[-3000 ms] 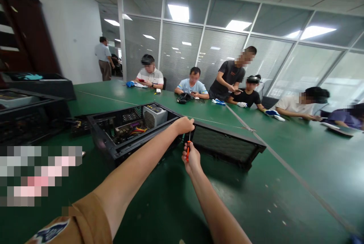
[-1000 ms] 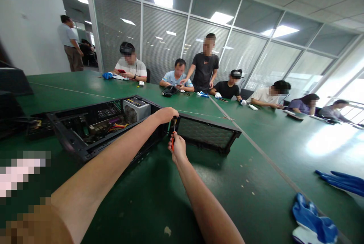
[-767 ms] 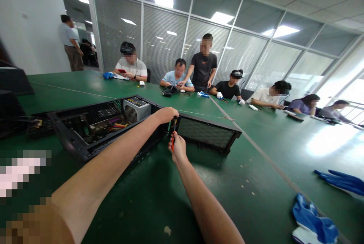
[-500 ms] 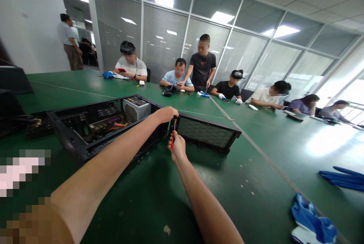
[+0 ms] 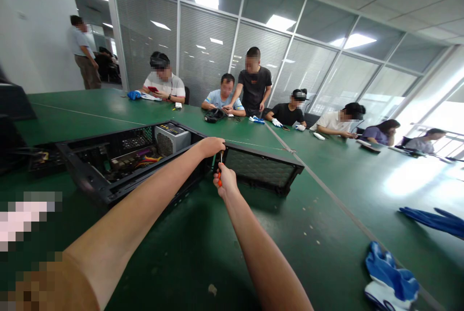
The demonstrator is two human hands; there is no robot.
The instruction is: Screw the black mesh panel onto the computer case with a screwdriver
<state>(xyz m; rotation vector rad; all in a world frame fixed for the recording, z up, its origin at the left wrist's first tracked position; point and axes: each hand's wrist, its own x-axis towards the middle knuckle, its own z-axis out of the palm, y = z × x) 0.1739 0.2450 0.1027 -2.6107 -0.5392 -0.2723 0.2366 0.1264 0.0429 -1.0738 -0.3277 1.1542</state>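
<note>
A black computer case lies open on its side on a green table, with a grey power supply and coloured cables inside. A black front panel with a mesh face stands on edge at its right end. My left hand reaches over the case, fingers bent down at the panel's near end; what they grip is hidden. Just below, my right hand is closed round a screwdriver with an orange handle. Its thin shaft points up to the left hand's fingers, and its tip is hard to make out.
Blue-and-white work gloves lie at the lower right, with another blue glove beyond. Dark equipment stands at the left edge. Several people sit along the far side of the table, and one person stands among them.
The view has shifted slightly. Both hands stay at the panel's end; the screwdriver's handle sits a little differently in my right hand, with its shaft closer to the left fingers.
</note>
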